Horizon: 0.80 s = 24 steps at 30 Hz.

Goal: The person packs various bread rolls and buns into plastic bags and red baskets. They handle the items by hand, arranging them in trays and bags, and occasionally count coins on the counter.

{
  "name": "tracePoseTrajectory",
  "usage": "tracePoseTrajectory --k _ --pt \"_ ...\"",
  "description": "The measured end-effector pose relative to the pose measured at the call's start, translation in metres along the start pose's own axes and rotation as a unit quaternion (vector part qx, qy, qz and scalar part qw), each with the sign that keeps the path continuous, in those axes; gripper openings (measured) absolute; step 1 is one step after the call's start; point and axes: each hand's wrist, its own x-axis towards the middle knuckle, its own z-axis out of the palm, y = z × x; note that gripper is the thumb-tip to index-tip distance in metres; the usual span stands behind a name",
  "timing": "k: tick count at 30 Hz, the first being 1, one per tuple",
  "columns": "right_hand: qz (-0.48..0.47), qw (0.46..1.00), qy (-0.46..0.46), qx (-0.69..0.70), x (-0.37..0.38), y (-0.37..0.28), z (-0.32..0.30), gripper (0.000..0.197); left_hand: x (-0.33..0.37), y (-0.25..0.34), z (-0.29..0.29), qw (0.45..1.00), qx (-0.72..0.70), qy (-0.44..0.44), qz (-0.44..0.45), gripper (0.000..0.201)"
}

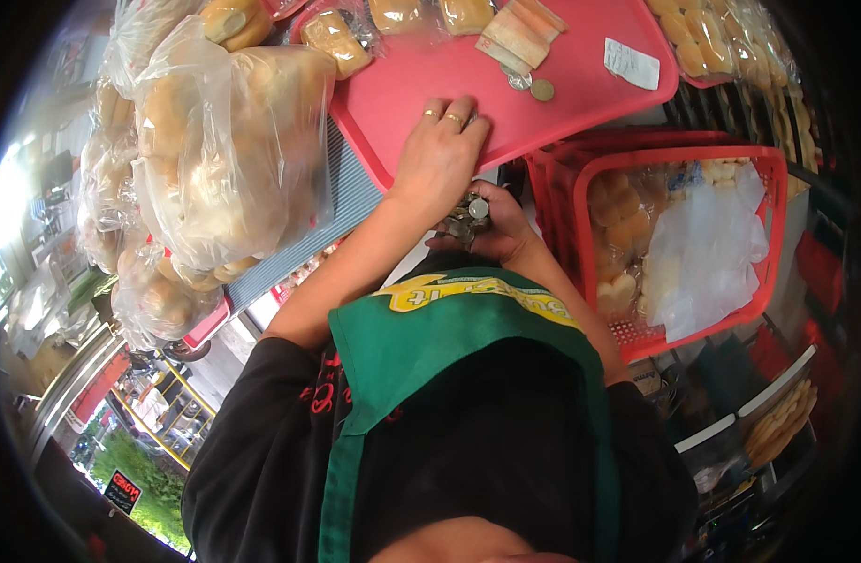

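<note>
My left hand rests palm down at the near edge of the pink tray, with two gold rings on it. Its fingers bend downward and hide whatever may lie beneath them. Just below that edge my right hand is cupped palm up, holding a handful of coins. Farther back on the tray lie folded banknotes, with a silver coin and a brass-coloured coin beside them. A white paper slip is at the tray's right end.
Clear plastic bags of bread rolls crowd the left. Wrapped bread sits along the tray's far left edge. To the right stands a red basket with packed rolls and a whitish plastic bag. More wrapped rolls fill the far right.
</note>
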Motion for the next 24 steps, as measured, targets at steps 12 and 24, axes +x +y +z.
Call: tracePoseTrajectory --k 12,24 --pt "0.048 0.997 0.05 -0.03 0.001 -0.014 -0.007 0.045 0.005 -0.029 -0.016 0.989 0.122 -0.073 -0.032 0.025" --pt "-0.006 1.0 0.026 0.003 -0.024 0.02 0.017 0.029 -0.064 0.06 -0.069 0.975 -0.143 -0.124 0.12 0.036"
